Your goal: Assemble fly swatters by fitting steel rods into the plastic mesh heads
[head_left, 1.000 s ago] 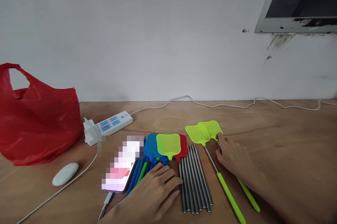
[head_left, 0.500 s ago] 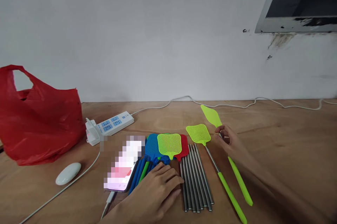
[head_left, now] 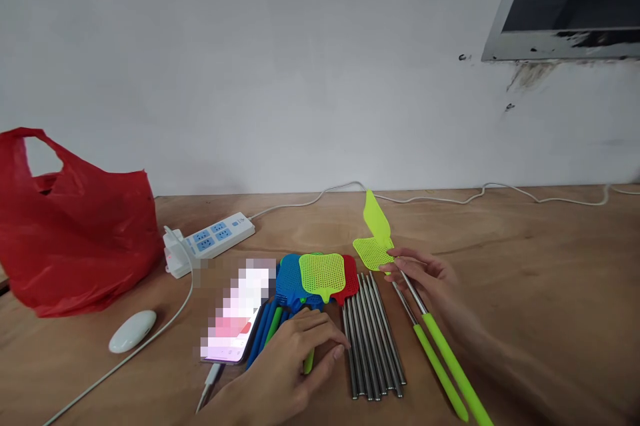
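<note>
My right hand [head_left: 425,283] pinches the metal neck of a lime-green fly swatter [head_left: 377,219], whose head tilts up off the wooden table [head_left: 525,259]. A second lime swatter [head_left: 374,251] lies flat just below it, its green handle [head_left: 440,369] running toward me. My left hand [head_left: 295,359] rests curled over the green and blue handles [head_left: 267,329] of a pile of swatter heads, blue, lime and red [head_left: 320,276]. Between my hands lies a row of several bare metal rods [head_left: 373,339].
A phone [head_left: 235,319] with a lit screen lies left of the pile, its cable running to me. Further left are a white power strip [head_left: 210,236], a white mouse [head_left: 133,331] and a red plastic bag [head_left: 75,226]. A white cable [head_left: 450,199] runs along the wall.
My right hand has picked one lime swatter up off the table, swung it leftward and tipped its head upright. My left hand has closed slightly over the handles.
</note>
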`<state>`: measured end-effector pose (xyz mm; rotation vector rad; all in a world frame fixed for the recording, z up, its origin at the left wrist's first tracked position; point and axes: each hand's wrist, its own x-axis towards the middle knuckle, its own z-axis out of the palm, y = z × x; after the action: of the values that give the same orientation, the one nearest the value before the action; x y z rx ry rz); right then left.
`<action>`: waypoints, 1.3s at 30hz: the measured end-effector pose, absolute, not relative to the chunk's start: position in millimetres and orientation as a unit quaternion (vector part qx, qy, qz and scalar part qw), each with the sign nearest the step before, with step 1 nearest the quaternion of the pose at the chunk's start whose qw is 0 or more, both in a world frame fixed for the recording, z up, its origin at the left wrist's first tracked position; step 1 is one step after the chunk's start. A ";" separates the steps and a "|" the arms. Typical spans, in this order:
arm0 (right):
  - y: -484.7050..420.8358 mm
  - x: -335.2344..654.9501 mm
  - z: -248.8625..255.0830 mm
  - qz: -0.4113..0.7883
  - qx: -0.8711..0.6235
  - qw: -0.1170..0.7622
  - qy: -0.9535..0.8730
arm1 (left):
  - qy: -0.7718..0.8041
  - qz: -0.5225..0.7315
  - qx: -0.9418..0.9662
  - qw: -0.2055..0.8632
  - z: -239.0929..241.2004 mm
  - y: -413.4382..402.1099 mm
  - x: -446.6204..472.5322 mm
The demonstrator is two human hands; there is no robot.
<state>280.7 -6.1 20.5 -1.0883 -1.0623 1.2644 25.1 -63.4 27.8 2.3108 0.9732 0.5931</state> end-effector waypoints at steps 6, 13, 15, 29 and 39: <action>-27.4 280.6 6.0 0.423 -0.465 0.522 -0.577 | 0.375 0.253 0.833 0.319 25.1 -60.3 25.0; -37.5 278.9 12.4 0.072 -0.424 0.481 -0.764 | 0.471 0.299 0.669 0.491 36.3 -63.6 22.8; -41.4 278.0 15.9 -0.013 -0.407 0.455 -0.792 | 0.474 0.266 0.668 0.509 41.4 -69.6 22.9; -68.1 265.6 10.6 -0.019 -0.460 0.358 -0.812 | 0.424 0.242 0.857 0.165 18.4 -95.8 30.9; -74.8 267.5 21.2 -0.150 -0.415 0.308 -0.843 | 0.442 0.138 0.886 0.006 8.9 -96.5 17.3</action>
<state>267.5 -74.8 21.2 -1.0962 -2.2294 -0.3957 17.3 -96.5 8.9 2.7741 1.3832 0.4307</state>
